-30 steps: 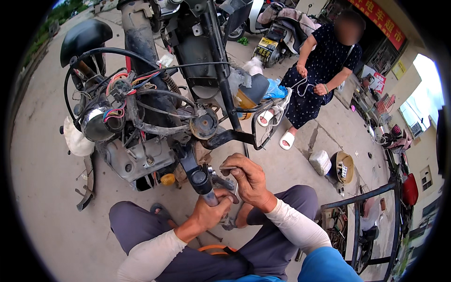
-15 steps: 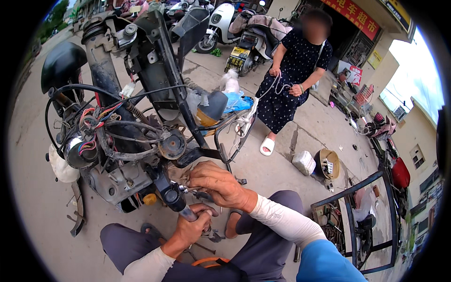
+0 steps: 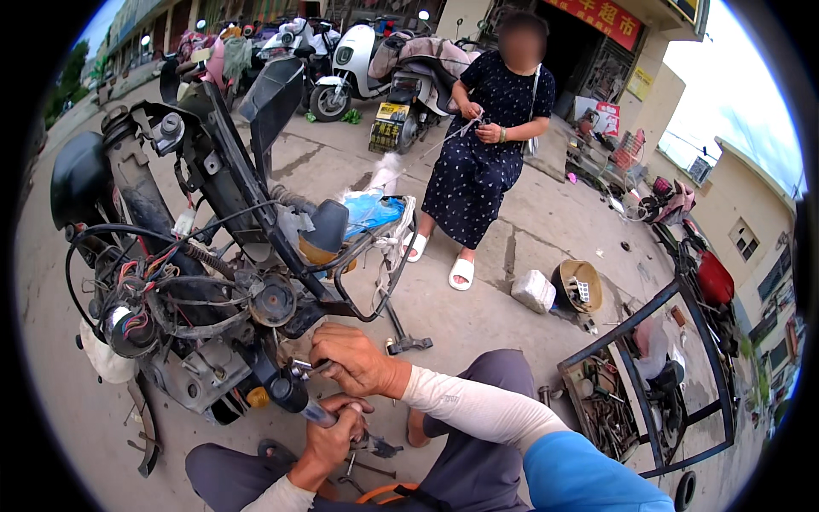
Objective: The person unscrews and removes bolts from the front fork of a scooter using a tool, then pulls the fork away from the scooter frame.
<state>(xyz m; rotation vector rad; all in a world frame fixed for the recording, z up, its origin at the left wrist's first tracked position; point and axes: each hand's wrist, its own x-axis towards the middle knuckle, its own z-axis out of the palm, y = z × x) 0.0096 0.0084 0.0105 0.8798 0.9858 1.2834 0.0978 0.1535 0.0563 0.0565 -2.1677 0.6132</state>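
In front of me lies a partly stripped scooter frame (image 3: 205,358) with loose coloured wires (image 3: 132,282). A black fork arm (image 3: 286,388) with a silver tube (image 3: 319,413) points toward me. My left hand (image 3: 334,431) is closed at the tube's near end, fingers curled. My right hand (image 3: 358,360) is closed on a small metal wrench (image 3: 317,369), whose shiny end meets a bolt at the side of the fork. Its fingers partly hide the handle. Beneath my left hand, metal parts (image 3: 375,445) and a long bolt (image 3: 373,469) lie on the ground.
A person (image 3: 486,128) in a dark dress stands ahead with a leash, near a small white dog (image 3: 386,173). To the right are a toolbox (image 3: 601,401), a black metal frame (image 3: 653,320), a helmet (image 3: 589,277) and a white block (image 3: 533,292). Parked scooters (image 3: 350,68) stand behind.
My view has shifted, so the scene sits further left. Both hands stay at the fork. The person has brought their hands closer together on the leash, and both their sandals now show.
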